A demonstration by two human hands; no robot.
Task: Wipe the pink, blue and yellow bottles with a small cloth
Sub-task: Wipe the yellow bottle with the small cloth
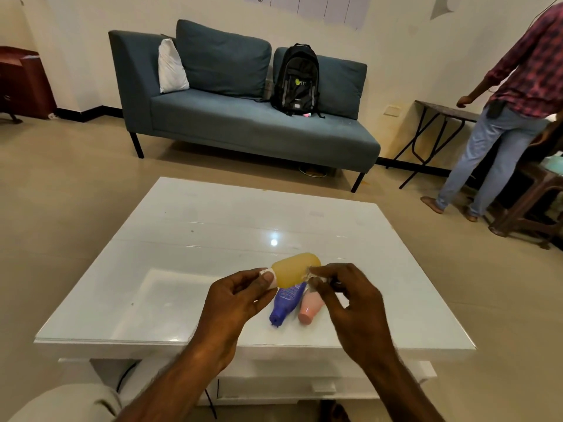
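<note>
The yellow bottle (295,268) is up in the air above the white table (213,239), lying sideways between both hands. The left hand (234,303) has its grip pinched on the white cap end, thumb and forefinger closed around it. The right hand (350,303) pinches a small cloth (310,277) against the bottle's side near its base — thumb and fingertips pressed together on the fabric, which is pale, partly hidden and hard to make out.

Just below the yellow bottle, the blue bottle (286,304) lies on the table, its cap pointing toward the near edge. Right beside it, touching or nearly so, the pink bottle (310,307) lies the same way, its upper end tucked behind the right hand's fingers.

Beyond the table stands a blue-grey sofa (243,123) — a black backpack (295,82) leans upright on its seat and a white pillow (171,68) rests in its left corner. Off to the right of the table, another person (511,99) in a checked shirt and jeans stands turned away beside a small dark folding table (438,109).
</note>
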